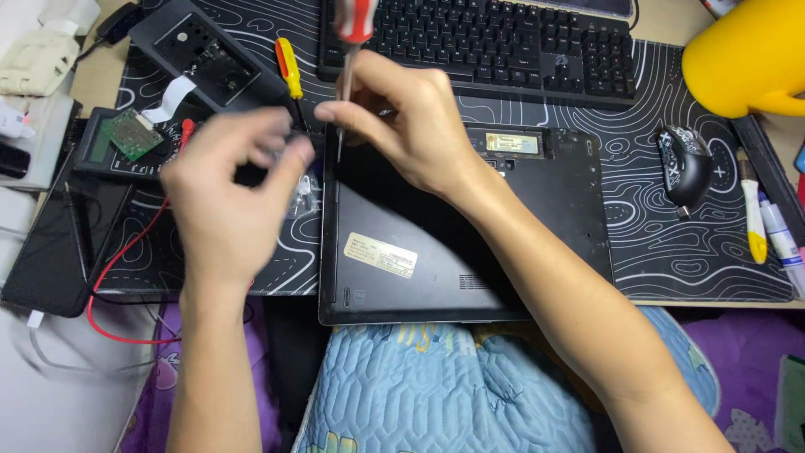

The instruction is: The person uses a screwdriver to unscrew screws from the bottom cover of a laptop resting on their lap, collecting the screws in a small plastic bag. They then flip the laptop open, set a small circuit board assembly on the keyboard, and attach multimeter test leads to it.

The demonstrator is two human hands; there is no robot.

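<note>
A black laptop [503, 243] lies bottom side up on a patterned desk mat [654, 243], its near edge over a blue quilted cushion. My right hand [411, 117] grips a red-handled screwdriver [352, 38], its tip down at the laptop's far left corner. My left hand [231, 193] is blurred just left of the laptop, thumb and fingers pinched over a small clear bag; whether it holds something I cannot tell.
A yellow-handled screwdriver [289, 71], a black panel [205, 54], a green circuit board [132, 132] and a red wire [126, 252] lie at the left. A black keyboard [503, 42] sits behind, a mouse [686, 164] and yellow object [746, 59] at the right.
</note>
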